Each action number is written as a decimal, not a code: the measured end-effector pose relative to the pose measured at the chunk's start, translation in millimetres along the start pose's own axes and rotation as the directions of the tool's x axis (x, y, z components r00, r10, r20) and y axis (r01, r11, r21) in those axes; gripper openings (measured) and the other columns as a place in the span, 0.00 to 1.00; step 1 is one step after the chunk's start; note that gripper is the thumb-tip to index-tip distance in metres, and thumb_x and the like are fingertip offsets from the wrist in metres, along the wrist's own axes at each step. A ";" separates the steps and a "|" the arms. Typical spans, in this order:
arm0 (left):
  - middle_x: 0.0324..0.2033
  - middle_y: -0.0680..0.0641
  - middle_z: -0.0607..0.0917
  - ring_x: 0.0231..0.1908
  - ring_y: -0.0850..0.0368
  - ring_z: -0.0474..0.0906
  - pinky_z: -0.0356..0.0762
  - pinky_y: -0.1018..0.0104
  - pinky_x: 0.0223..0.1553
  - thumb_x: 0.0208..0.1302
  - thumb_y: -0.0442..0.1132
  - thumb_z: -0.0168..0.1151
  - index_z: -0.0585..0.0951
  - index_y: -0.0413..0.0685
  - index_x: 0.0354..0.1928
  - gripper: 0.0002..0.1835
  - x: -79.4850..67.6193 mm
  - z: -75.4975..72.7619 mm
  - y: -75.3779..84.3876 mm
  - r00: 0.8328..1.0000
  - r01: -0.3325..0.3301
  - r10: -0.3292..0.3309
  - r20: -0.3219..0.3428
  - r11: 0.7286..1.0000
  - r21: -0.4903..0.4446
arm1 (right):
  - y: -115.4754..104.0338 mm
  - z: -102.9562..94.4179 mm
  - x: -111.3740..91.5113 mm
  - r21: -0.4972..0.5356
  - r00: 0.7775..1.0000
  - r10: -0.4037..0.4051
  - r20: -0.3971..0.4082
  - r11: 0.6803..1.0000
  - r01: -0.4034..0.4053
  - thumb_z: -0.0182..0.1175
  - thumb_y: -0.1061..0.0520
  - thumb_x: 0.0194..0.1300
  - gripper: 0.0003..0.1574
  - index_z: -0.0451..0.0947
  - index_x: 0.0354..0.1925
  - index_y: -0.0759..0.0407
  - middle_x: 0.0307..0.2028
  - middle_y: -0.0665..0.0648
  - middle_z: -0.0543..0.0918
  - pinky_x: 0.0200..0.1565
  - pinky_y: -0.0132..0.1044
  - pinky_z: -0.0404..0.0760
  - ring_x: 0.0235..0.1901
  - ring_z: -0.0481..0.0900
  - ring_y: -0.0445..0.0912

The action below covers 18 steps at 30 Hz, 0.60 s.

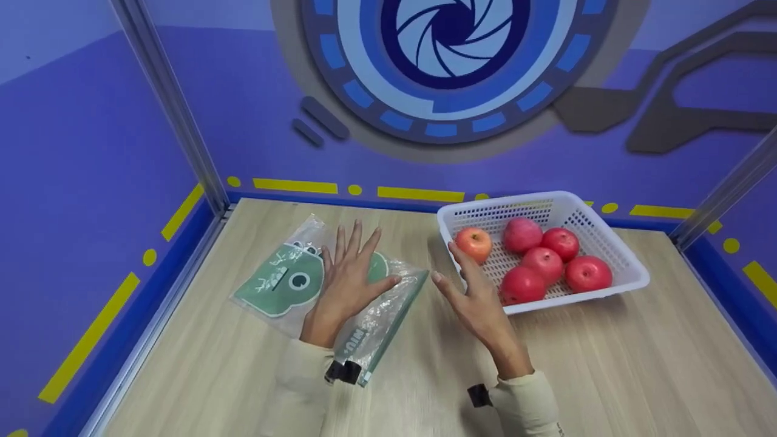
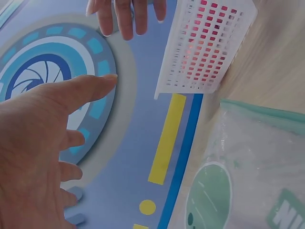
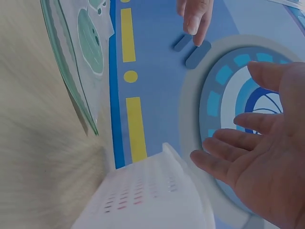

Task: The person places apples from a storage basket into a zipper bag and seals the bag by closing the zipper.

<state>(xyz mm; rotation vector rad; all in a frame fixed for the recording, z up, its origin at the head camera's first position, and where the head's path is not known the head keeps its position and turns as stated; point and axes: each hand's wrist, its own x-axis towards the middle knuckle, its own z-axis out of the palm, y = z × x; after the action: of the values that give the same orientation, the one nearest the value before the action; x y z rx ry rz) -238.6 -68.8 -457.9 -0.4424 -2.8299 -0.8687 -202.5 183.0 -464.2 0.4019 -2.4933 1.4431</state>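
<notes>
On the wooden table: everything below lies here, inside a purple-walled booth.
Left hand [image 1: 347,280]: fingers spread and straight, above the plastic bag; the wrist view shows it lifted off, grasping nothing.
Right hand [image 1: 479,295]: released, fingers straight, between bag and basket, holding nothing.
Plastic bag [image 1: 291,280]: clear zip bag with green print, flat, left of the basket.
Basket [image 1: 613,243]: white, perforated, holds 6 red apples [image 1: 544,262].

light: bright, even, soft | shadows: faint under basket [image 1: 631,276] and hands on desk [image 1: 607,364] | glare: mild sheen on plastic bag [image 1: 388,315] | blur: desk smeared in right wrist view, near palms soft | distortion: wide-angle bend at edges
</notes>
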 end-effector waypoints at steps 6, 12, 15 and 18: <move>0.85 0.41 0.44 0.82 0.35 0.31 0.27 0.23 0.74 0.66 0.64 0.71 0.58 0.55 0.85 0.53 -1.0 6.6 -7.3 1.000 0.004 -0.005 -0.005 0.999 -0.034 | 5.4 9.6 -2.7 0.012 0.999 0.048 0.013 0.999 -0.048 0.66 0.49 0.76 0.42 0.64 0.79 0.61 0.76 0.63 0.69 0.71 0.59 0.71 0.75 0.68 0.58; 0.84 0.39 0.46 0.82 0.33 0.34 0.33 0.21 0.74 0.66 0.63 0.71 0.59 0.51 0.84 0.52 -9.8 16.5 -15.4 1.000 0.002 -0.001 0.005 0.997 -0.073 | 11.2 18.0 -6.1 0.012 0.999 0.041 0.011 0.999 -0.041 0.67 0.51 0.75 0.42 0.66 0.78 0.65 0.75 0.65 0.71 0.70 0.60 0.73 0.73 0.69 0.60; 0.84 0.38 0.47 0.82 0.32 0.36 0.37 0.20 0.73 0.67 0.63 0.71 0.59 0.50 0.84 0.52 -13.1 19.4 -18.1 1.000 0.012 -0.011 0.010 0.997 -0.073 | 12.2 21.5 -7.6 0.014 0.999 0.044 0.017 0.999 -0.045 0.67 0.51 0.76 0.41 0.66 0.78 0.64 0.74 0.64 0.72 0.70 0.60 0.73 0.73 0.70 0.59; 0.84 0.38 0.48 0.82 0.33 0.37 0.39 0.21 0.74 0.67 0.62 0.71 0.60 0.49 0.84 0.51 -13.6 19.5 -17.9 1.000 0.007 -0.007 -0.001 0.997 -0.077 | 14.8 25.4 -8.1 0.013 0.999 0.029 0.022 0.999 -0.029 0.66 0.51 0.76 0.39 0.67 0.77 0.65 0.74 0.65 0.72 0.70 0.61 0.73 0.73 0.70 0.60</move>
<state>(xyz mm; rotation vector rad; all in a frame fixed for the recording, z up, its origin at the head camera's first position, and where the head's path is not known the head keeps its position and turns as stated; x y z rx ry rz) -232.6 -75.1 -486.3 -0.4415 -2.8065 -0.9817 -201.7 168.9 -491.2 0.3874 -2.5179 1.4749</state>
